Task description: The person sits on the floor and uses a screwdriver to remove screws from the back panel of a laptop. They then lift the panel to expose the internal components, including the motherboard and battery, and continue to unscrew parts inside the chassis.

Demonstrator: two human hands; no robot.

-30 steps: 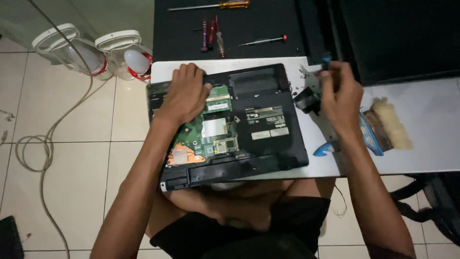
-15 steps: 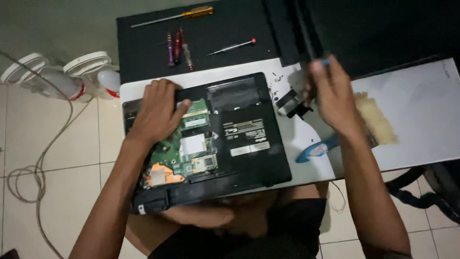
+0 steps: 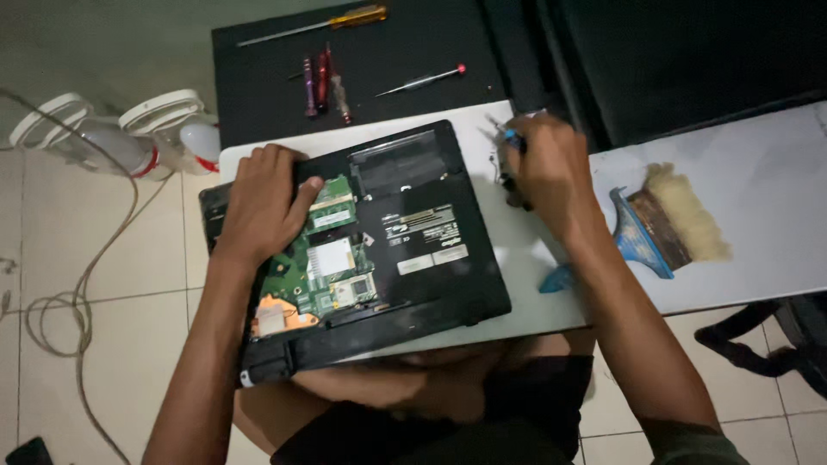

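On the near edge of the white desk (image 3: pixel 551 297), an opened black laptop (image 3: pixel 413 250) lies underside up, circuit board exposed, its long axis running from the near left corner toward the far right. The left hand (image 3: pixel 263 207) rests flat on its far left corner, fingers spread slightly apart. Just beyond the laptop's right edge, the right hand (image 3: pixel 551 168) is closed around a small blue-tipped tool (image 3: pixel 510 138), pointing away. A paintbrush (image 3: pixel 668 224) lies further right. Farthest, screwdrivers (image 3: pixel 323 82) lie on a black surface (image 3: pixel 396 52).

paint brush (image 3: pixel 670 226), screwdrivers (image 3: pixel 324 84) (perhaps three), cable (image 3: pixel 77 284)
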